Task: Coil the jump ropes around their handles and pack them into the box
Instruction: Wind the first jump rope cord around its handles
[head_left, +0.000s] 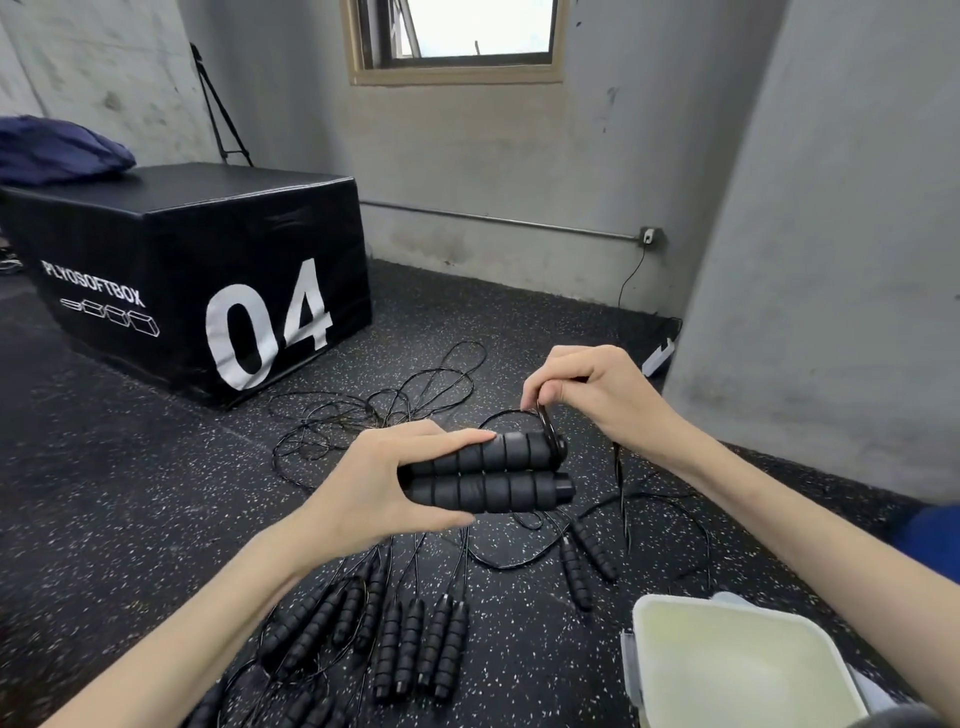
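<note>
I've got the left hand (384, 480) clamped round the two handles (491, 475), held side by side above the floor, fingers curled tight. Right hand (582, 395) pinches the cord (545, 423) at the handles' cap end, first turn barely on. My read: keep tension, lay turns side by side, don't let handles split. More jump ropes (395, 639) lie below the handles, on speckled rubber floor (130, 493); open box (737, 670) lower right of them. Plyo box (197, 270) and grey wall beyond.
</note>
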